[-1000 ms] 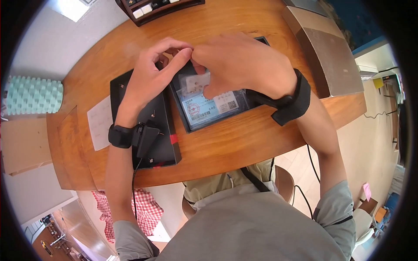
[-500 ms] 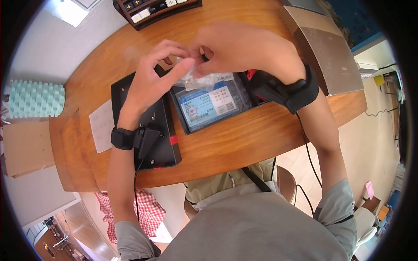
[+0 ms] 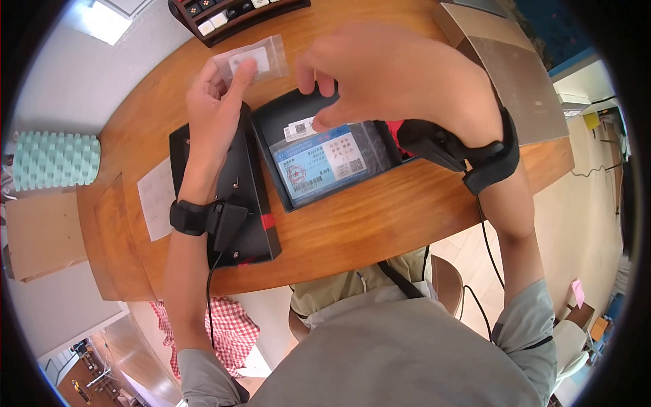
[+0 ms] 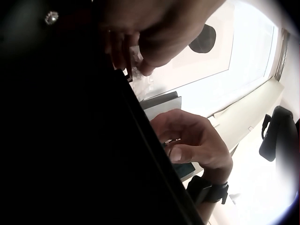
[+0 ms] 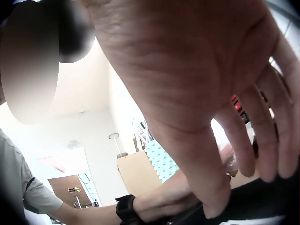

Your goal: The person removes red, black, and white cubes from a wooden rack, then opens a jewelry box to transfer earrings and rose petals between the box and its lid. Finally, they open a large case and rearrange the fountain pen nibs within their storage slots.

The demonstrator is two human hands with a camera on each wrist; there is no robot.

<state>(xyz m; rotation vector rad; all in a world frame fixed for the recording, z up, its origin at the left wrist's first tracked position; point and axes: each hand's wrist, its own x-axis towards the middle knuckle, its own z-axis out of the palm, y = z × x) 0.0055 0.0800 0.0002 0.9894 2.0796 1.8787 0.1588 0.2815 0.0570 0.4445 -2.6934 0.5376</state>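
In the head view my left hand (image 3: 215,108) pinches a small clear plastic bag (image 3: 274,55) with a white label inside, thumb on top, raised above the table. My right hand (image 3: 403,85) hovers over an open black box (image 3: 291,107), its fingers loosely bent with nothing between them. In that box lie a blue-and-white printed certificate (image 3: 313,166) in a clear sleeve and a small white label with a square code (image 3: 298,129). The right wrist view shows the right palm (image 5: 187,70) with its fingers hanging down.
Left of the box lies a black lid-like tray (image 3: 249,203) with small screws and red tape, partly over a white paper (image 3: 156,197). A brown carton (image 3: 519,95) stands at right, a dark rack with white cubes (image 3: 234,17) at the back, a green bumpy roller (image 3: 57,161) at far left.
Both hands were together over the box; now they are apart. The left hand has carried the bag up and left, uncovering the label, while the right has moved slightly right.
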